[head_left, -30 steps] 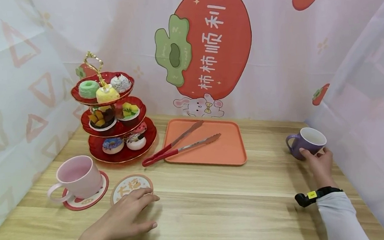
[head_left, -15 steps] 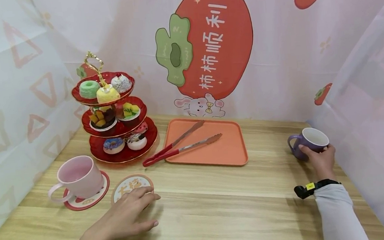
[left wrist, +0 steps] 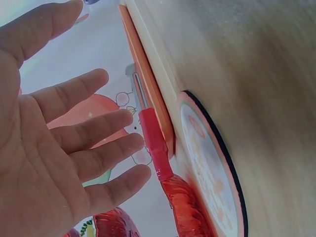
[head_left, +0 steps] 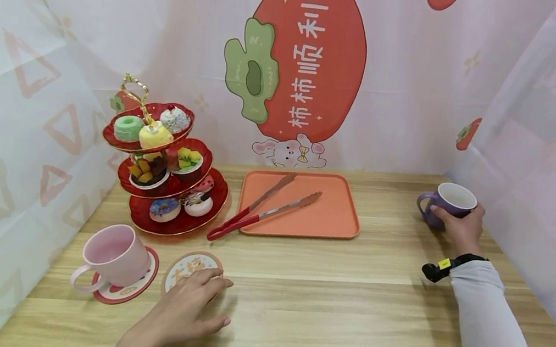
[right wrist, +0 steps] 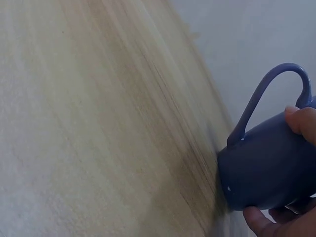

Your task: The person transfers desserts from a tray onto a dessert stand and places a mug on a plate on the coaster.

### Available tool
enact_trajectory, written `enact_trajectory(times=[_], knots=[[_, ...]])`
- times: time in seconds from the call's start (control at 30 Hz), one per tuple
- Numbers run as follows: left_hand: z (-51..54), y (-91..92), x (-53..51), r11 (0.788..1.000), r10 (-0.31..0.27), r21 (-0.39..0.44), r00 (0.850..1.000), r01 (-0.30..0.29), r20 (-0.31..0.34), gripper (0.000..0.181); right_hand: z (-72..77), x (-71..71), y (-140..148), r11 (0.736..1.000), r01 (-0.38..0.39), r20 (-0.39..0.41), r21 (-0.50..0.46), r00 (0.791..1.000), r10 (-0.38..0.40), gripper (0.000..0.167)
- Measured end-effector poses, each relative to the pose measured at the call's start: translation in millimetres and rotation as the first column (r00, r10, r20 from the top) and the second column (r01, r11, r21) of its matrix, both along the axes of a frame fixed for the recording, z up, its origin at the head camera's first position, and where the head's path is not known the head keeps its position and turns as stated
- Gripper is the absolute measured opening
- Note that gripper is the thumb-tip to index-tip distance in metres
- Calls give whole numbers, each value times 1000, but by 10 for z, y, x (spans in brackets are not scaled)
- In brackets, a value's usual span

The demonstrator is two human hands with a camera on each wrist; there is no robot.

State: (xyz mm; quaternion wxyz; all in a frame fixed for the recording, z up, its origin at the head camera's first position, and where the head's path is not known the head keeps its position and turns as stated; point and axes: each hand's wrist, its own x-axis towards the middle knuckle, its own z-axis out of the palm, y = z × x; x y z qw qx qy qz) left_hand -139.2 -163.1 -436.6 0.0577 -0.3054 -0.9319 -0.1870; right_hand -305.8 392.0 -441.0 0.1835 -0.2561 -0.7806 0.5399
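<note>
At the right of the head view, my right hand [head_left: 464, 230] holds a purple mug [head_left: 432, 209] with a white inside. The right wrist view shows the thumb on one side of the mug [right wrist: 271, 163] and fingers on the other, with its handle away from the palm. The mug is upright, at or very near the tabletop. My left hand [head_left: 188, 311] hovers with spread fingers by a round coaster [head_left: 179, 271], covering part of it in the head view. Nothing lies in that palm, as the left wrist view shows. A pink mug [head_left: 122, 264] stands on another coaster [head_left: 107, 299].
An orange tray [head_left: 331, 213] lies at the back middle, with red-handled tongs [head_left: 242, 220] resting across its left side. A red three-tier stand [head_left: 135, 219] with several toy cakes is at the back left. Printed cloth walls [head_left: 408, 74] border the table [head_left: 329, 301].
My right hand and the purple mug have shifted very slightly to the right, and the right wrist has swung a little up and left. The left hand stays nearly still.
</note>
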Motion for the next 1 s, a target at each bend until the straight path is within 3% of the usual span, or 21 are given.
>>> enact_trajectory(times=[0.37, 1.0], knots=[[-2, -23, 3, 1000, 2, 1, 1000, -2, -6, 50, 12, 7, 2, 1000, -10, 25, 23, 1000, 9, 101], [29, -121, 59, 998, -11, 57, 1000, 11, -4, 45, 42, 114, -71, 994, -62, -74, 87, 995, 69, 96]])
